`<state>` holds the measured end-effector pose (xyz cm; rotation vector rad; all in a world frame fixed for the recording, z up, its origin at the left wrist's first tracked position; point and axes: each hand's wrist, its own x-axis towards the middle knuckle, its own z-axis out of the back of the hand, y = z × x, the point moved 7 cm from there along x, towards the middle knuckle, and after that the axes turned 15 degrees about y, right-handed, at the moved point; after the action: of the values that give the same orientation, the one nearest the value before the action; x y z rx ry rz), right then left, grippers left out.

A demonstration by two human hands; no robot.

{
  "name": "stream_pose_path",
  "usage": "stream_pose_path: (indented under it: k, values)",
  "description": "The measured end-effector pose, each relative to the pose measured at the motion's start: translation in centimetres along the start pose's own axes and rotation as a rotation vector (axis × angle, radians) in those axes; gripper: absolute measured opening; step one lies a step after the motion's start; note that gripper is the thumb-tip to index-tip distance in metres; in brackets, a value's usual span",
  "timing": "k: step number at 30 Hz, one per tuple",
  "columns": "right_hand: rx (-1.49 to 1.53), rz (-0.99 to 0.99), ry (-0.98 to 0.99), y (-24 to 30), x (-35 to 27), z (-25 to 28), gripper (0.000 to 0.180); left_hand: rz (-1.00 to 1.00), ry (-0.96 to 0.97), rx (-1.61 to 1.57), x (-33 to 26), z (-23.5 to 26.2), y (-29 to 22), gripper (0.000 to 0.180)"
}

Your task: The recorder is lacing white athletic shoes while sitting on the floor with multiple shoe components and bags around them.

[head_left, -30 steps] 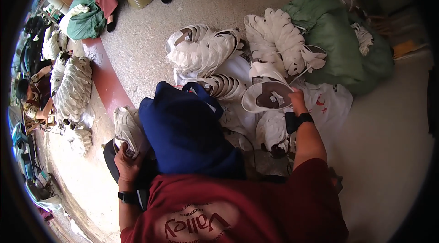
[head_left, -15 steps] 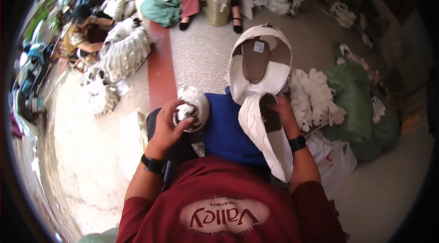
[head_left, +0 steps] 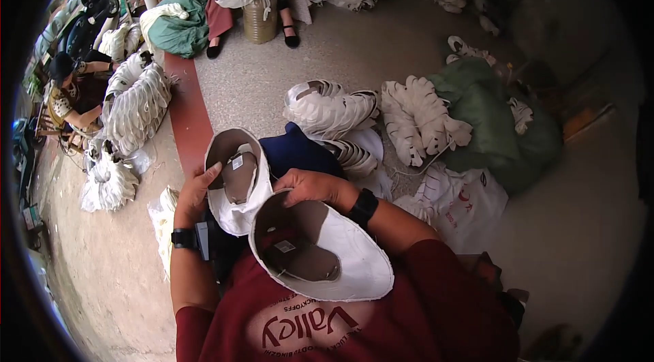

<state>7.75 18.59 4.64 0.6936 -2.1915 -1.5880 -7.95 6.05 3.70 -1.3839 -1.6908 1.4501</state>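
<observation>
Two white shoe uppers with brown-grey linings hang one beside the other over my lap. My left hand is closed on the outer side of the farther shoe upper, its thumb over the rim. A small pale label shows inside it. My right hand grips the top edge of the nearer shoe upper, fingers dipping inside. That one tilts down to the right, across the front of my red shirt. The two uppers meet near my right fingers; whether a thread joins them I cannot tell. Blue cloth lies behind them.
Bundles of white shoe uppers lie ahead, with another bundle beside a green sack. A white plastic bag rests at the right. One person sits at the left by a large bundle; another sits at the far side.
My left hand, open near a white roll before, now holds a shoe upper. My right hand has come left with the other upper. The whole view has shifted; the white roll no longer shows.
</observation>
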Motion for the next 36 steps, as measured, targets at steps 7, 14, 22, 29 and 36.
stream_pose_path:
  k: [7,14,22,29,36]
  values:
    - [0.190,0.071,0.083,0.5,-0.7,-2.3,0.044,-0.190,-0.196,-0.122,-2.2,2.6,0.6,0.042]
    - [0.581,0.192,0.027,-1.9,-2.9,-3.8,0.038,-0.400,-0.156,0.043,-6.6,-2.0,-2.8,0.055]
    - [0.741,0.368,0.094,-4.4,-5.2,-4.0,0.036,-0.219,-0.130,0.062,-8.9,0.6,-3.4,0.095]
    - [0.907,0.518,0.141,-6.8,-4.6,-2.9,0.035,-0.288,-0.257,-0.017,-10.9,3.4,1.5,0.078]
    - [1.272,0.500,-0.188,-8.7,-1.5,-0.1,0.025,-0.366,-0.267,-0.320,-10.2,3.6,1.0,0.065]
